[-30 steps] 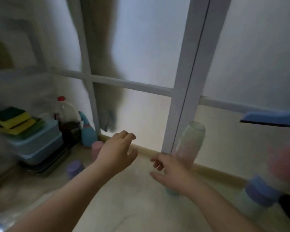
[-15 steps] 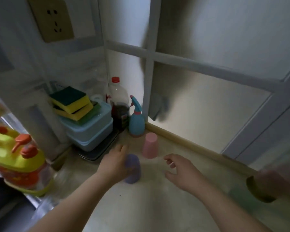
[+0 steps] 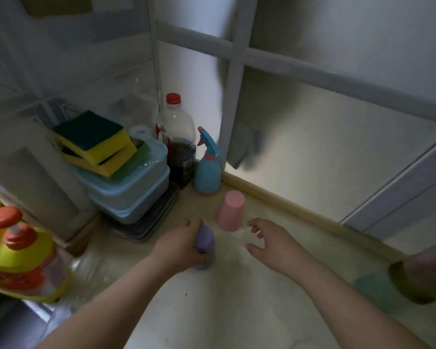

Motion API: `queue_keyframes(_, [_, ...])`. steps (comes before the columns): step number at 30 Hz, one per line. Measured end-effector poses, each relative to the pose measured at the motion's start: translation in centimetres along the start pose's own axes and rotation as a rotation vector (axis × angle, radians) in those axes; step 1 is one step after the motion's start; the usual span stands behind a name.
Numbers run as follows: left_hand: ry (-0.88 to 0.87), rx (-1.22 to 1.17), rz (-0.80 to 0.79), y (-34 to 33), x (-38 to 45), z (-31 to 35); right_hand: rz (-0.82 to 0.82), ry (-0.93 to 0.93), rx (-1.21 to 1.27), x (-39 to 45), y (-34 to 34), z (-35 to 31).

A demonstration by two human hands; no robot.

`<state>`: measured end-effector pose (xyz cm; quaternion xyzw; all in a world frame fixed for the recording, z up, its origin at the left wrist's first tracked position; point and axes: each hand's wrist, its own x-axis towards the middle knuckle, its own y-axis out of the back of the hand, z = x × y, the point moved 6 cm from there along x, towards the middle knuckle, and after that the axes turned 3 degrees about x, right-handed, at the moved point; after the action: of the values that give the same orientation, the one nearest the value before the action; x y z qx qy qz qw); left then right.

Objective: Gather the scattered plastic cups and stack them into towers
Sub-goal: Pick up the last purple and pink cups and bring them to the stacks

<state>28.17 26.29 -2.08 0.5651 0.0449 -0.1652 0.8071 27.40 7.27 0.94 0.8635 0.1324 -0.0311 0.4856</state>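
A purple cup [image 3: 206, 241] stands upside down on the pale counter [image 3: 237, 311], and my left hand [image 3: 180, 245] is wrapped around its left side. Just behind it an upside-down pink cup [image 3: 231, 211] stands free near the window ledge. My right hand [image 3: 271, 241] hovers to the right of both cups, fingers spread and curled, holding nothing. At the right edge a blurred stack of cups [image 3: 398, 280] lies tilted, with a teal cup and a dark rim showing.
In the corner stand a blue spray bottle [image 3: 208, 170], a dark-liquid bottle with a red cap [image 3: 179, 144], and stacked blue containers [image 3: 134, 187] topped with yellow-green sponges [image 3: 96, 142]. A yellow detergent bottle [image 3: 18, 255] sits at the left. Frosted window panes rise behind.
The view swung left from the window to the corner. My left hand reached the purple cup and closed around it. My right hand stayed open beside the pink cup.
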Motion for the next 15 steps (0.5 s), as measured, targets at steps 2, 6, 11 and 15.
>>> queue_keyframes(2, [-0.001,-0.002,0.055,1.8,0.0,-0.4,0.033,0.015,-0.039,1.4,0.6,-0.7])
queue_keyframes(6, [0.002,0.000,0.128,4.8,-0.2,-1.2,0.042,-0.025,-0.076,5.3,1.3,-2.1])
queue_keyframes(11, [0.030,-0.028,0.151,5.7,-1.0,-1.9,-0.061,-0.110,-0.170,8.9,-0.8,-2.2])
queue_keyframes(15, [0.043,-0.021,0.164,5.3,-1.4,-2.6,-0.036,-0.146,-0.172,9.3,-1.7,-2.3])
